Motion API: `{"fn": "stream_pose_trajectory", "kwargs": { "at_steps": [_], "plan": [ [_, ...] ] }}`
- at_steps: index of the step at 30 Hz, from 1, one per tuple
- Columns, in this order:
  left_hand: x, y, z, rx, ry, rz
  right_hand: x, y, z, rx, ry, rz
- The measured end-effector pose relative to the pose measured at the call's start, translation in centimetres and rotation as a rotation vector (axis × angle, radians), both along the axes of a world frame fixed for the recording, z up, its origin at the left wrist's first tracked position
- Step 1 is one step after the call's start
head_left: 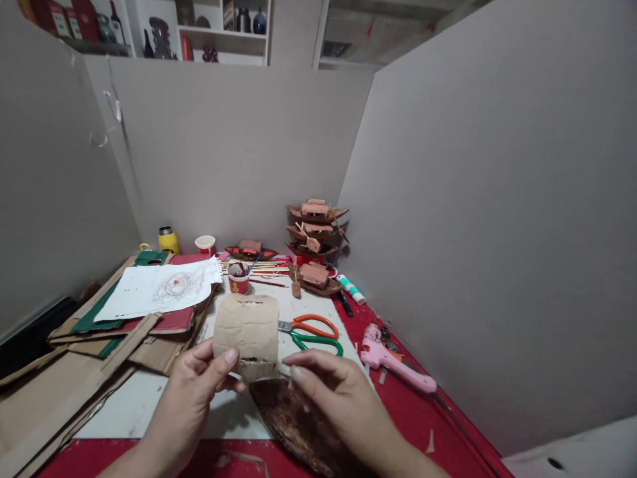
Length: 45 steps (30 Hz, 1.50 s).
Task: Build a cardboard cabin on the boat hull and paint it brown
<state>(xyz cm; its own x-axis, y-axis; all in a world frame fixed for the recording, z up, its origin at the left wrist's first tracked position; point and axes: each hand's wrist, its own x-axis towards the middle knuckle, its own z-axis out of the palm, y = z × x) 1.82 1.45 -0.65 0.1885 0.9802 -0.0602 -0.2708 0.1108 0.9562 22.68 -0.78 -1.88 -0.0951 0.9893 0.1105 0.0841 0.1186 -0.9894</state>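
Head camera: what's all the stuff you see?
Curved cardboard: one, tan, front middle
Boat hull: one, brown, front
Model boats: five, brown, back
Scissors: one, orange and green, middle
Board: one, white, middle
Table cover: one, red, underneath
Paper cups: two, red and white, back
Paintbrush: one, blue, in nearer cup
Bottle: one, yellow, back left
Sketch: one, white, left
Cardboard sheets: several, mostly brown, left
Sticks: several, pale, back
Marker: one, black, right
Tube: one, white and teal, right
Glue gun: one, pink, right
Shelving: one, white, top
Partitions: three, grey, around
Left hand: one, bare, on curved cardboard
Right hand: one, bare, over boat hull
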Motion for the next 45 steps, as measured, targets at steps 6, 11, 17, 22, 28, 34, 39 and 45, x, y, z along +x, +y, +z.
{"fn": "stream_pose_trajectory", "kwargs": {
  "at_steps": [6, 11, 17, 22, 28, 34, 39, 45],
  "plan": [
    [-2.6, 0.9, -1.4, -0.152, 0.094, 0.073, 5.3, 2.2, 2.0, 0.204, -0.644, -0.101],
    [-3.1, 1.7, -2.1, -0.212, 0.049, 0.070, 8.1, 6.1, 0.3, 0.118, -1.305, -0.026],
    [-2.1, 1.4, -1.8, -0.166, 0.029, 0.053, 8.4, 9.2, -2.2, 0.057, -1.453, 0.086],
    [-2.1, 1.2, -1.8, -0.117, 0.012, 0.057, 7.8, 9.8, -2.5, 0.107, -1.516, 0.132],
    [-2.9, 1.1, -2.2, -0.108, -0.053, 0.037, 6.9, 10.4, -2.5, 0.098, -1.541, 0.167],
    [-3.8, 1.5, -2.5, -0.107, -0.129, 0.069, 7.9, 10.5, -1.5, 0.054, -1.556, 0.118],
    [-4.0, 2.5, -3.1, -0.098, -0.105, 0.137, 7.3, 9.7, 0.4, 0.242, -1.039, 0.093],
    [-3.9, 3.2, -3.8, -0.119, -0.099, 0.192, 4.5, 8.2, 1.8, 0.124, -0.583, 0.326]
  ]
}}
